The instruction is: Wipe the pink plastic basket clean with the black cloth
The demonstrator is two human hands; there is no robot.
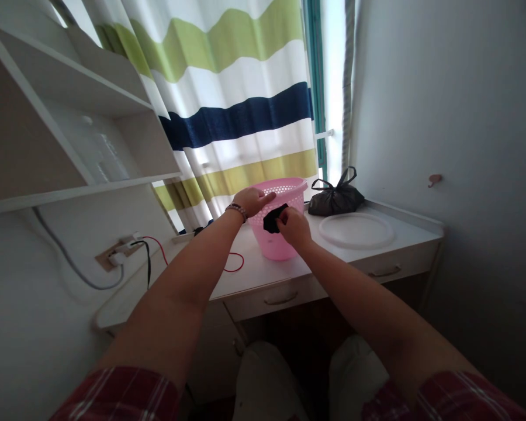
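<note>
A pink plastic basket [277,248] with a perforated upper wall stands upright on the white desk. My left hand [252,202], a beaded bracelet at its wrist, is closed on the left part of the basket's rim, the thumb on the near side. In my right hand [295,227] a small piece of black cloth [272,220] is pinched between thumb and fingers. The cloth is in front of the basket's near wall; whether it touches the wall I cannot tell.
A tied black plastic bag [335,202] sits at the back right, with a pale ring [323,231] lying in front of it. A red cable [234,271] curls on the desk [254,280]. Plugs fill a wall socket [116,255] at left. A shelf unit [114,181] hangs above.
</note>
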